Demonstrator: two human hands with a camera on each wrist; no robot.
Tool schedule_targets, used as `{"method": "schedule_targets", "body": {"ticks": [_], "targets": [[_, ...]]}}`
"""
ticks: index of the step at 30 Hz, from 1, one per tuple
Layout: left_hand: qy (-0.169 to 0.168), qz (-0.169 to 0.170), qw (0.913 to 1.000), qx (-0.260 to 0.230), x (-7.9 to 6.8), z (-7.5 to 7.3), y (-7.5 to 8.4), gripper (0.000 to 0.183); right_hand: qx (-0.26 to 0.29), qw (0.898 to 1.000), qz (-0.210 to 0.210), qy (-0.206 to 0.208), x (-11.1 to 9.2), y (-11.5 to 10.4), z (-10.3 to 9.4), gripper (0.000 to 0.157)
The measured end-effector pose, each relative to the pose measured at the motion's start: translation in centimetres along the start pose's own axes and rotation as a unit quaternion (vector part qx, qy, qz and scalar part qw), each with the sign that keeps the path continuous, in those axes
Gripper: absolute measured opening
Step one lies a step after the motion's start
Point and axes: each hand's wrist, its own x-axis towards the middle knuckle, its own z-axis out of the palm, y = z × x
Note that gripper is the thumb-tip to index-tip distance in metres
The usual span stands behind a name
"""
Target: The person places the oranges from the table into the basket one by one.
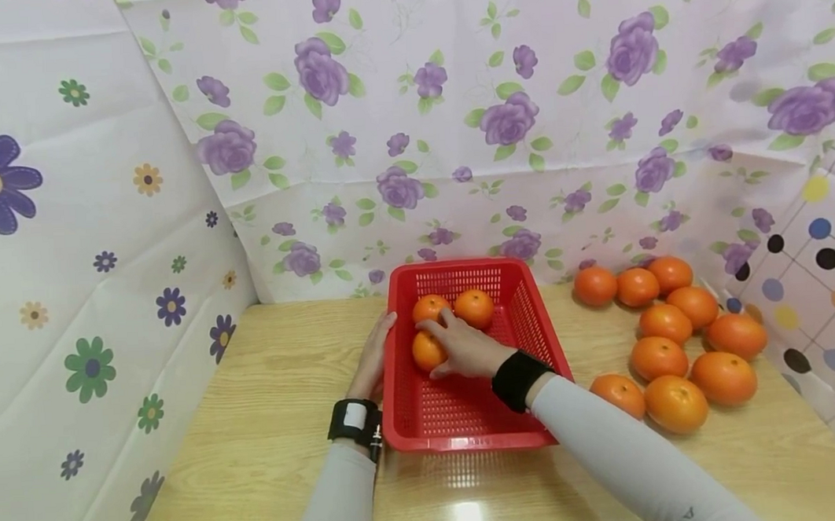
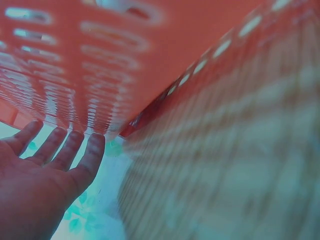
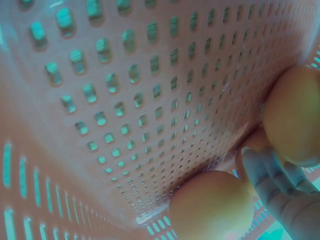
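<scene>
Inside the red plastic basket, my right hand is at the nearest of three oranges. Its fingers lie along the far side of that orange and the thumb along its near side. In the right wrist view this orange sits close beside the fingers, with the thumb hidden. Two more oranges, one at the left and one further right, lie toward the basket's back. My left hand rests along the basket's left outer wall, its fingers spread and nearly straight beneath the slotted side.
Several loose oranges are grouped on the wooden table to the right of the basket. A flowered cloth hangs behind the table, with patterned sheets at the left and right.
</scene>
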Motion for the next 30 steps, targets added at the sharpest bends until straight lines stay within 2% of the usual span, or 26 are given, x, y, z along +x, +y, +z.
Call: {"method": "schedule_targets", "body": {"ticks": [8,17,24,30], "targets": [[-0.002,-0.003,0.9998,0.017,0.1,0.1,0.5,0.067,0.032,0.999,0.009,0.014,-0.2,-0.2,-0.9,0.076],[-0.002,0.002,0.9997,0.024,0.1,0.1,0.4,0.067,0.044,0.997,0.018,0.052,0.1,-0.3,-1.9,0.074],[0.0,0.004,0.9998,0.018,0.0,0.1,0.4,0.065,0.082,0.993,-0.01,0.084,0.1,-0.8,-2.9,0.064],[0.003,0.0,0.9996,0.028,0.0,0.1,0.3,0.064,0.107,0.989,-0.01,0.099,-0.2,-1.3,-3.9,0.056]]}}
